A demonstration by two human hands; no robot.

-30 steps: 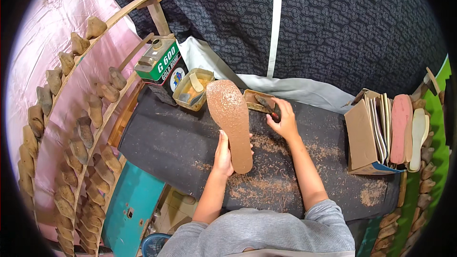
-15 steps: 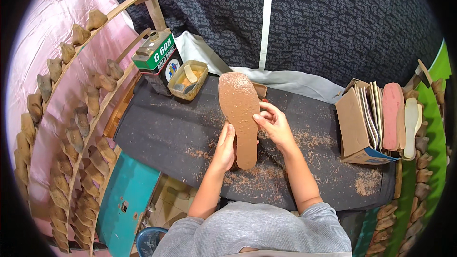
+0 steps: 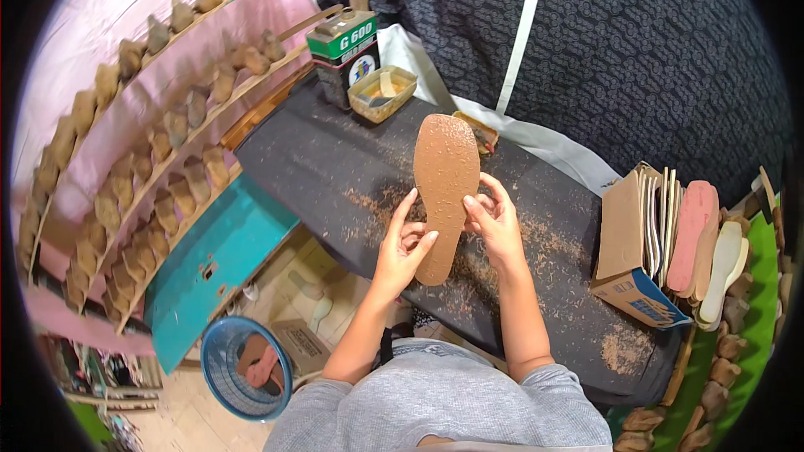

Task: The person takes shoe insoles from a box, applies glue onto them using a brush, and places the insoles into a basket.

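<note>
Fingers (image 3: 416, 244) of both hands grip a brown insole (image 3: 444, 188); glue tin (image 3: 345, 54) and tray (image 3: 382, 93) stand beyond.

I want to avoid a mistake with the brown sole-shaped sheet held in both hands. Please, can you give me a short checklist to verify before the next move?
1. Both hands grip the brown sole-shaped sheet: ok; left hand at its left edge, right hand at its right edge.
2. Sheet lifted clear of the dark work table: cannot tell from this view.
3. Sheet surface clean: not ok; pale specks near its top.
4. Table clean: not ok; brown shavings lie scattered there.
5. Open yellow tray and green-topped metal can within reach: ok, probably; they stand at the far table edge.
</note>
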